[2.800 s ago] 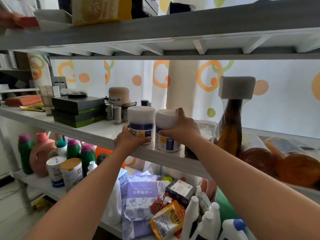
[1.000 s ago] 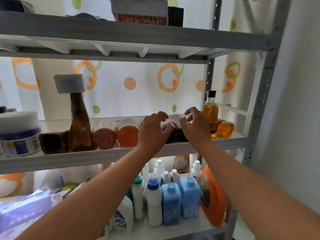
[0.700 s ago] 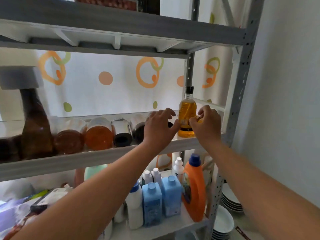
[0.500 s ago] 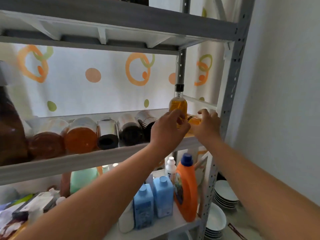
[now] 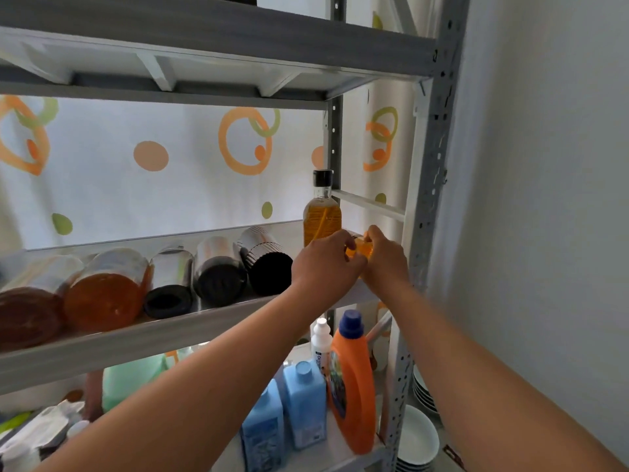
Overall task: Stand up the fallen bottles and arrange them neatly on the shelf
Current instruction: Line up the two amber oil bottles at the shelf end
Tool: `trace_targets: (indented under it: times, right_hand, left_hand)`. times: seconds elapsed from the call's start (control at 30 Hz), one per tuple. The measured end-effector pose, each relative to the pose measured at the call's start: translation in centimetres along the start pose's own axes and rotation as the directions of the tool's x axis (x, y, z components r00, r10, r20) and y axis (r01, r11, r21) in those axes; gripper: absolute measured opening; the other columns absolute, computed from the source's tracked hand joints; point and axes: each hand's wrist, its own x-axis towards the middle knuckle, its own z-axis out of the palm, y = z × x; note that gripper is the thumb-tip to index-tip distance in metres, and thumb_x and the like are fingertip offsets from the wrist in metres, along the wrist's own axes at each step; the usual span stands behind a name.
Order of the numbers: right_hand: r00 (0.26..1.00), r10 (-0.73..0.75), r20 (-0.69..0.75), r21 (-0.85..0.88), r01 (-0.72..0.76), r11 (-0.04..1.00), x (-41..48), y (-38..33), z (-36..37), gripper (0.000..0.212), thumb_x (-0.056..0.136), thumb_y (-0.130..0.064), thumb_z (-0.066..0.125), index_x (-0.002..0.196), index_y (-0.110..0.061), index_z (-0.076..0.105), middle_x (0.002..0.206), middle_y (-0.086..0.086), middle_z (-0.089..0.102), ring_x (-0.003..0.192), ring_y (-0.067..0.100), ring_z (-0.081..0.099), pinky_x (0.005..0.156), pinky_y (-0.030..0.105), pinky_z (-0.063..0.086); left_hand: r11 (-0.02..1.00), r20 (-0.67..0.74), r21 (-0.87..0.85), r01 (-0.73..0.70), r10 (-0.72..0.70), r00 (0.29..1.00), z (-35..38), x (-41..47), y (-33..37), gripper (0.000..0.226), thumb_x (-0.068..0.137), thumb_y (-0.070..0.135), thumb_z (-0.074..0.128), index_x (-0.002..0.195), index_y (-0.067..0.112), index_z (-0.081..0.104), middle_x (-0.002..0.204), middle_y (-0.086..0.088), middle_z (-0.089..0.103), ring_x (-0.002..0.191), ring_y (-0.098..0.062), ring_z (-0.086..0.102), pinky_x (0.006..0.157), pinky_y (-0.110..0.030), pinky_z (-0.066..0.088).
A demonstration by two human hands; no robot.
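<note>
On the middle shelf (image 5: 170, 332) a small amber bottle (image 5: 361, 248) lies on its side at the right end, and both hands close around it: my left hand (image 5: 325, 264) from the left, my right hand (image 5: 384, 258) from the right. Most of that bottle is hidden by the fingers. Just behind it an amber bottle with a black cap (image 5: 321, 212) stands upright. To the left, several containers lie on their sides in a row: three dark ones (image 5: 269, 264), an orange jar (image 5: 109, 291) and a brown jar (image 5: 25, 315).
The grey shelf post (image 5: 432, 185) and the wall stand right beside my right hand. The upper shelf (image 5: 218, 46) hangs overhead. The lower shelf holds an orange detergent bottle (image 5: 352, 386), blue bottles (image 5: 304, 400) and a small white bottle (image 5: 321, 338). Stacked white plates (image 5: 417, 437) sit on the floor.
My view and both hands have shifted right along the shelf, from the white tubs past the fallen jars to the right end. Both hands have closed around the small fallen amber bottle.
</note>
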Motion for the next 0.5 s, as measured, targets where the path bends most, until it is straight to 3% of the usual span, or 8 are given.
trace_targets:
  times: [0.17, 0.3, 0.5]
  right_hand:
    - [0.997, -0.031, -0.071, 0.002, 0.031, 1.000, -0.3, 0.8, 1.2, 0.033, 0.092, -0.029, 0.055, 0.119, -0.013, 0.046, 0.108, 0.018, 0.054, 0.089, 0.026, 0.057, 0.071, 0.026, 0.044]
    - [0.991, -0.007, -0.132, 0.083, 0.018, 0.996, -0.8, 1.7, 1.9, 0.037, 0.094, -0.028, 0.053, 0.127, -0.016, 0.044, 0.111, 0.016, 0.052, 0.094, 0.026, 0.057, 0.073, 0.025, 0.045]
    - [0.963, 0.050, -0.267, 0.273, 0.026, 0.962, -1.4, 3.5, 3.2, 0.022, 0.089, -0.018, 0.058, 0.107, -0.006, 0.052, 0.100, 0.018, 0.057, 0.087, 0.029, 0.056, 0.058, 0.020, 0.037]
  left_hand:
    - [1.000, 0.091, 0.016, 0.027, -0.028, 0.995, 1.3, 0.0, 0.1, 0.041, 0.091, 0.040, 0.042, 0.130, 0.030, 0.049, 0.112, -0.001, 0.067, 0.097, -0.022, 0.062, 0.077, -0.034, 0.052]
    - [0.998, 0.174, 0.044, 0.047, -0.054, 0.983, 2.0, 0.3, 0.4, 0.046, 0.095, 0.039, 0.032, 0.140, 0.033, 0.037, 0.122, -0.007, 0.061, 0.105, -0.027, 0.058, 0.081, -0.036, 0.047]
    - [0.999, 0.278, 0.031, 0.010, -0.018, 0.961, 4.6, 0.5, 0.1, 0.047, 0.099, 0.045, 0.016, 0.145, 0.046, 0.007, 0.119, -0.011, 0.061, 0.100, -0.027, 0.061, 0.086, -0.046, 0.051]
